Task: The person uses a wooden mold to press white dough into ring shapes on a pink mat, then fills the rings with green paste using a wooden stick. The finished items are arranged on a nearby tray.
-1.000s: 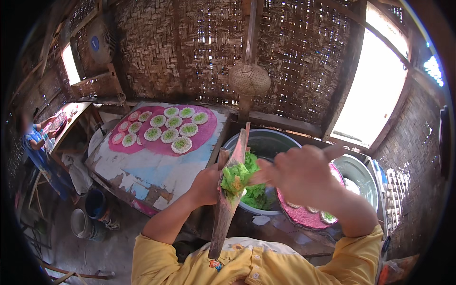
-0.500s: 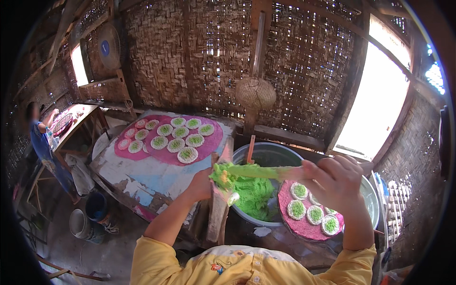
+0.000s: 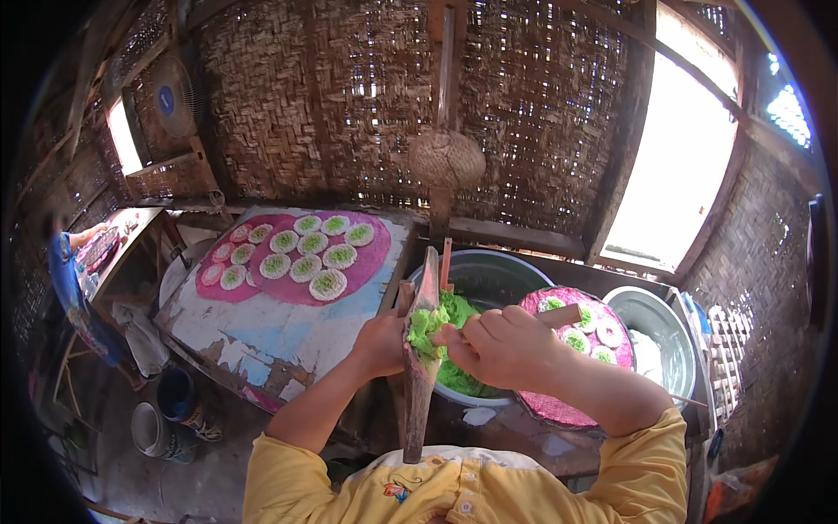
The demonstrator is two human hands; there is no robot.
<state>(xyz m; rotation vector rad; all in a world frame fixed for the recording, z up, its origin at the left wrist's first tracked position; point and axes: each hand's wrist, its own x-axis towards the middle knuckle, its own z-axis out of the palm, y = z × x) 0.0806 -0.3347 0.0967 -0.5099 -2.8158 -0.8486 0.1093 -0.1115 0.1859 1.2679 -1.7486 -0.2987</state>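
Observation:
My left hand (image 3: 381,347) is closed around the edge of a narrow wooden board (image 3: 421,410) that stands on end in front of my chest. A lump of soft green dough (image 3: 425,328) clings to the board's face. My right hand (image 3: 502,348) grips a wooden spatula (image 3: 563,317); its handle sticks out to the right, and its blade is hidden behind my fingers at the dough. Beyond and below, a grey basin (image 3: 524,263) holds more green dough (image 3: 458,377). Right of it, a round pink-covered tray (image 3: 559,409) carries white discs topped with green, partly behind my right forearm.
A second basin (image 3: 685,349) with white stuff stands at the right. On the left table (image 3: 209,336), a pink cloth (image 3: 371,266) bears several green-topped white discs. Buckets (image 3: 150,428) stand on the floor. A person in blue (image 3: 74,279) is at a far-left bench.
My right hand has come left and down, bringing the spatula's blade against the board. The board now stands more upright. The view has shifted slightly.

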